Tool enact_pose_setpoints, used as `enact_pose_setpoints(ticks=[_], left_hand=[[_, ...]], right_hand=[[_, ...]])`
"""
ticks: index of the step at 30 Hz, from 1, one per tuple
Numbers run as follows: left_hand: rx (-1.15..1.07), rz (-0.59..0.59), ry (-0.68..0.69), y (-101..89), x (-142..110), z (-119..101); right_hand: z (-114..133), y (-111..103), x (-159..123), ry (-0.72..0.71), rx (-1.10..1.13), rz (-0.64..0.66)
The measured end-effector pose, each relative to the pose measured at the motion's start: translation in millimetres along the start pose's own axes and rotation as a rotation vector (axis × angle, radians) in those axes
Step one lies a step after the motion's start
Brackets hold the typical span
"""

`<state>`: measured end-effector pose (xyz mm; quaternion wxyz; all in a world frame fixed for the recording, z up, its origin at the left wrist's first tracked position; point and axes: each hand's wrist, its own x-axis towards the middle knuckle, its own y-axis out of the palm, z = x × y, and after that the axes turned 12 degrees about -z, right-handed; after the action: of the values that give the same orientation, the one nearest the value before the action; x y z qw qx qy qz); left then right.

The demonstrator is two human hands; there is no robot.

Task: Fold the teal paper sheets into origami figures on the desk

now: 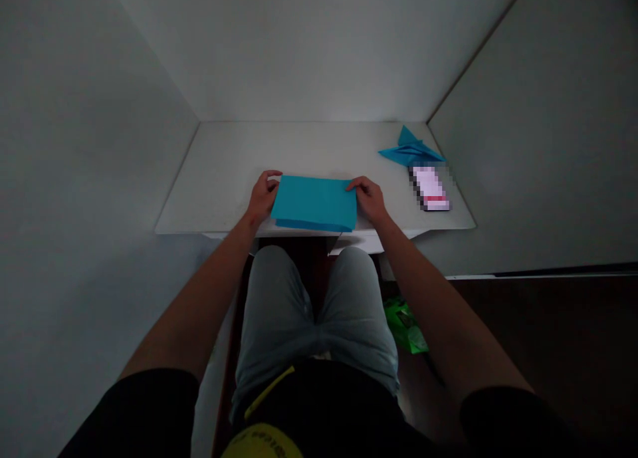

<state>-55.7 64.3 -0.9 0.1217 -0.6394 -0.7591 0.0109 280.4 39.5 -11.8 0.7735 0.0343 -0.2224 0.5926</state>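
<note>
- Where the white table [224, 172] sits boxed in by 3 pale walls (left, back, right), 2 bare hands work at its near edge, w/ 1 blue sheet between them.
- Left hand [262, 197]: at the sheet's left edge, fingers curled over the top-left corner, thumb side down; looks like a light pinch on the paper, but can't tell how firm.
- Blue paper [315, 202]: 1 sheet, folded over – a second layer peeks out along the near edge. Lies flat, centre-front of table, near edge about flush w/ table edge.
- Right hand [369, 197]: at the sheet's right edge, fingertips bunched together & pressed on the top-right corner.
- Folded blue figure [409, 149]: 1, pointed wings, far-right corner of table, well apart from the hands.
- Phone [430, 188]: 1, just in front of the figure, by the right wall; screen lit, blurred out.
- Below table: 2 knees in grey shorts; 1 green bag [406, 325] on the dark floor, right of the legs.
</note>
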Motion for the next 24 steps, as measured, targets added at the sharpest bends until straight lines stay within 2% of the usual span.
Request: enact_pose_setpoints(ticks=[4,10,16,19,22,24], left_hand=[[0.001,-0.129,0.029,2.6,-3.1,-3.4],[0.128,-0.026,0.089,4.8,-6.4,-1.9],[0.074,-0.106,0.102,7.5,-1.7,2.8],[0.064,-0.148,0.084,8.0,-1.6,2.6],[0.085,-0.118,0.134,7.7,-7.0,-1.9],[0.148,-0.025,0.225,7.9,-13.7,-7.3]], right_hand=[[3.7,2.1,-1.7,0.092,-0.011,0.0],[8.0,1.3,-3.9,0.05,-0.068,0.067],[9.8,4.0,-4.8,0.062,-0.151,0.16],[5.6,5.6,-2.8,0.052,-0.188,0.152],[2.8,6.3,-0.3,0.011,-0.229,0.112],[3.2,6.5,0.4,-0.03,-0.246,0.082]])
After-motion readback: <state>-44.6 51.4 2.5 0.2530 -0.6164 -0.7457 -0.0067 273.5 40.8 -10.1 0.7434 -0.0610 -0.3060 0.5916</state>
